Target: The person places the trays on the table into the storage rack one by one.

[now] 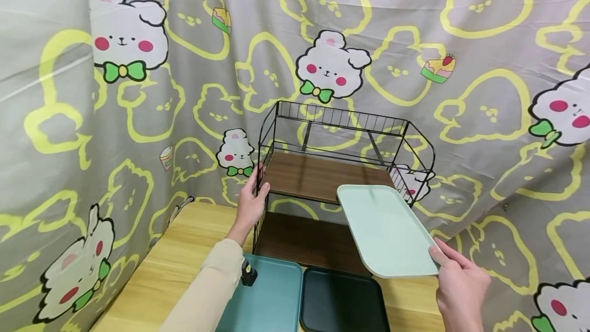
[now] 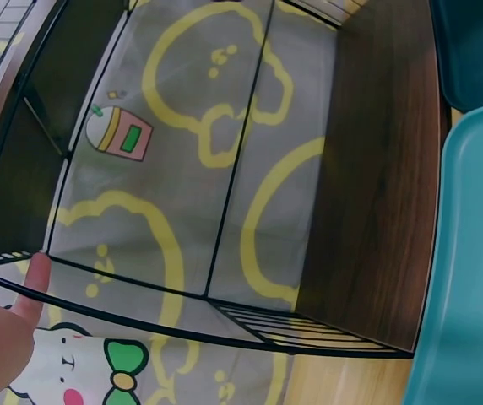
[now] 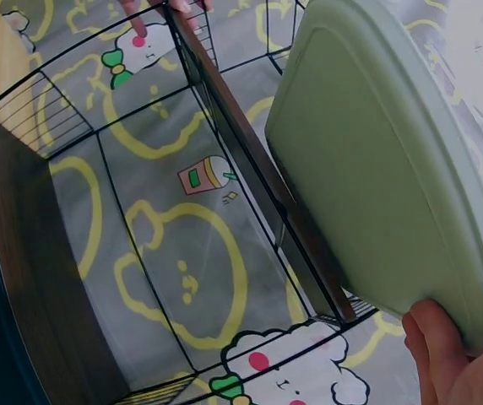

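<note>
A black wire rack (image 1: 341,126) with two brown wooden shelves stands on the table. My left hand (image 1: 251,204) grips the rack's left side at the upper shelf (image 1: 318,174), the thumb on the near side. In the left wrist view only part of that left hand (image 2: 5,337) shows at the wire frame. My right hand (image 1: 462,286) pinches a pale green tray (image 1: 392,232) by its right edge. The tray is tilted in the air, in front of the upper shelf's right part. The right wrist view shows the tray's underside (image 3: 377,160) beside the shelf's edge.
In front of the rack a teal tray (image 1: 272,296) and a black tray (image 1: 343,301) lie side by side on the wooden table (image 1: 184,250). The lower shelf (image 1: 309,240) sits just behind them. A patterned curtain (image 1: 258,9) hangs around the back and sides.
</note>
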Motion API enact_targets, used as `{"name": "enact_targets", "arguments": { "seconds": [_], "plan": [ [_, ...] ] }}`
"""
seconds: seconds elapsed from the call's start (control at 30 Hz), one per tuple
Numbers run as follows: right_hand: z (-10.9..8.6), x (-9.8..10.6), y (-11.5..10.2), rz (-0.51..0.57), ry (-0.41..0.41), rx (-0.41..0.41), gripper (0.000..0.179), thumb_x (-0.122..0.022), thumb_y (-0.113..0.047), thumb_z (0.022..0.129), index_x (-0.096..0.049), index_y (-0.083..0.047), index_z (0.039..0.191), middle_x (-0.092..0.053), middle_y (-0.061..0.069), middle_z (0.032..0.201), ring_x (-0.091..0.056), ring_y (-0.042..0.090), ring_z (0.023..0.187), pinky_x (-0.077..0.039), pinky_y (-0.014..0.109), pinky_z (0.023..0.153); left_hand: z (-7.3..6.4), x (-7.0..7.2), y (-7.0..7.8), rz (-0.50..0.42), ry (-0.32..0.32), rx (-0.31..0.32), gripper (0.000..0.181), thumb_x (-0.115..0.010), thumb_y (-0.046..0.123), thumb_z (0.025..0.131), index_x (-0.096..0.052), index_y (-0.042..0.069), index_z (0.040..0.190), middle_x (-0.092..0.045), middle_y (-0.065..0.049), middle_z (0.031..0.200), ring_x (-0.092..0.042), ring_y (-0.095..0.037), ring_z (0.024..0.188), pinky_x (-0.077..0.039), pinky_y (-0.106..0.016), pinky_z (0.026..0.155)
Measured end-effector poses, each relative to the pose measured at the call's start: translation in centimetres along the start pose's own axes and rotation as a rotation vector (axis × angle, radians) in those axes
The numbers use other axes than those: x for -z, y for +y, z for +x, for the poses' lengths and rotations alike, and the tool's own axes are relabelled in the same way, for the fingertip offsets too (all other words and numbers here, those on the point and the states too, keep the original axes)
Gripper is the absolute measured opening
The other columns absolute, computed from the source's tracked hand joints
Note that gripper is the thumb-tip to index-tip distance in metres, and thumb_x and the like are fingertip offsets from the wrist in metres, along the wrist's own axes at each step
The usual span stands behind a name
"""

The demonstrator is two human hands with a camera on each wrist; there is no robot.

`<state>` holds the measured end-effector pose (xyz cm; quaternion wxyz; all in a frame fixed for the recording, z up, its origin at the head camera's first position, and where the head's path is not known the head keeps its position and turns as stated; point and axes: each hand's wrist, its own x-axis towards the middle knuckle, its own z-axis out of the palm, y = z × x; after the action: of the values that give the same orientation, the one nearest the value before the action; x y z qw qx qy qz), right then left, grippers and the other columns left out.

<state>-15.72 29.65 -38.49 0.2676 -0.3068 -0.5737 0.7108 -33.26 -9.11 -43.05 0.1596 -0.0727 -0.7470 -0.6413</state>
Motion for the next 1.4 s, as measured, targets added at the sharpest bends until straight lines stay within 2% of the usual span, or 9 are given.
{"name": "enact_targets", "arguments": {
  "seconds": [0.23, 0.3, 0.47, 0.63, 0.7, 0.83, 0.97, 1.23, 1.4],
  "plan": [
    [0.1, -2.1, 0.5, -0.021, 0.002, 0.057, 0.030, -0.076, -0.001, 0.092, -0.085, -0.029, 0.087, -0.070, -0.022, 0.076, -0.067, -0.008, 0.077, -0.059, 0.012, 0.068, -0.1, 0.2, 0.0, -0.006, -0.006, -0.014, 0.064, -0.055, 0.022, 0.112, -0.028, 0.034, 0.169, -0.040, 0.000, 0.171, -0.032, -0.026, 0.162, -0.028, -0.050, 0.132],
    [0.3, -2.5, 0.5, -0.038, 0.021, 0.064, 0.028, -0.077, -0.001, 0.092, -0.086, -0.027, 0.095, -0.068, -0.023, 0.077, -0.066, -0.008, 0.080, -0.057, 0.010, 0.071, 0.0, 0.2, 0.1, -0.008, -0.006, -0.022, 0.064, -0.055, 0.021, 0.112, -0.029, 0.033, 0.169, -0.041, 0.000, 0.171, -0.033, -0.025, 0.161, -0.028, -0.049, 0.132],
    [0.5, -3.5, 0.6, -0.084, 0.083, 0.063, 0.027, -0.079, -0.005, 0.091, -0.080, -0.009, 0.118, -0.063, -0.025, 0.077, -0.066, 0.005, 0.107, -0.055, 0.010, 0.087, 0.1, 0.1, 0.0, -0.006, -0.011, -0.029, 0.064, -0.055, 0.020, 0.112, -0.029, 0.033, 0.169, -0.041, 0.001, 0.171, -0.033, -0.024, 0.161, -0.027, -0.048, 0.133],
    [0.7, -4.6, 0.8, -0.095, 0.109, 0.063, 0.037, -0.080, -0.012, 0.092, -0.074, -0.002, 0.128, -0.066, -0.023, 0.083, -0.059, 0.021, 0.137, -0.051, 0.027, 0.113, 0.1, 0.0, 0.0, -0.004, -0.009, -0.026, 0.065, -0.055, 0.019, 0.112, -0.028, 0.032, 0.169, -0.040, 0.000, 0.171, -0.033, -0.024, 0.161, -0.027, -0.049, 0.133],
    [0.7, -5.1, 0.9, -0.103, 0.117, 0.064, 0.039, -0.080, -0.015, 0.093, -0.074, -0.002, 0.129, -0.068, -0.017, 0.093, -0.059, 0.023, 0.138, -0.053, 0.028, 0.111, 0.1, 0.1, 0.1, -0.005, -0.008, -0.024, 0.065, -0.055, 0.019, 0.112, -0.027, 0.031, 0.169, -0.039, 0.000, 0.171, -0.033, -0.024, 0.161, -0.027, -0.050, 0.133],
    [0.9, -6.1, 1.2, -0.115, 0.140, 0.075, 0.037, -0.079, -0.018, 0.094, -0.076, -0.004, 0.128, -0.067, -0.001, 0.116, -0.064, 0.018, 0.122, -0.055, 0.017, 0.089, 0.1, 0.1, 0.0, -0.003, -0.010, -0.021, 0.065, -0.055, 0.020, 0.112, -0.026, 0.030, 0.170, -0.038, 0.000, 0.172, -0.032, -0.024, 0.162, -0.027, -0.051, 0.133],
    [1.1, -7.1, 1.7, -0.126, 0.169, 0.107, 0.034, -0.078, -0.016, 0.093, -0.079, -0.004, 0.125, -0.067, 0.006, 0.124, -0.064, 0.014, 0.116, -0.051, 0.011, 0.078, 0.2, 0.0, -0.1, -0.016, -0.013, -0.036, 0.064, -0.054, 0.018, 0.112, -0.028, 0.030, 0.169, -0.040, 0.001, 0.171, -0.032, -0.023, 0.162, -0.026, -0.049, 0.133],
    [1.0, -8.9, 1.8, -0.129, 0.211, 0.127, 0.031, -0.073, -0.011, 0.093, -0.080, -0.004, 0.123, -0.072, 0.013, 0.131, -0.065, 0.020, 0.123, -0.051, 0.014, 0.083, 0.2, 0.0, -0.1, -0.039, -0.008, -0.049, 0.064, -0.055, 0.017, 0.112, -0.030, 0.029, 0.169, -0.045, 0.002, 0.168, -0.034, -0.022, 0.161, -0.025, -0.047, 0.134],
    [1.5, -9.8, 1.8, -0.114, 0.219, 0.127, 0.032, -0.071, -0.008, 0.092, -0.080, -0.005, 0.122, -0.074, 0.015, 0.135, -0.066, 0.023, 0.127, -0.058, 0.026, 0.098, 0.3, 0.0, -0.3, -0.041, -0.008, -0.052, 0.063, -0.055, 0.017, 0.112, -0.030, 0.028, 0.169, -0.046, 0.001, 0.168, -0.034, -0.022, 0.161, -0.025, -0.048, 0.134]
  ]
}}
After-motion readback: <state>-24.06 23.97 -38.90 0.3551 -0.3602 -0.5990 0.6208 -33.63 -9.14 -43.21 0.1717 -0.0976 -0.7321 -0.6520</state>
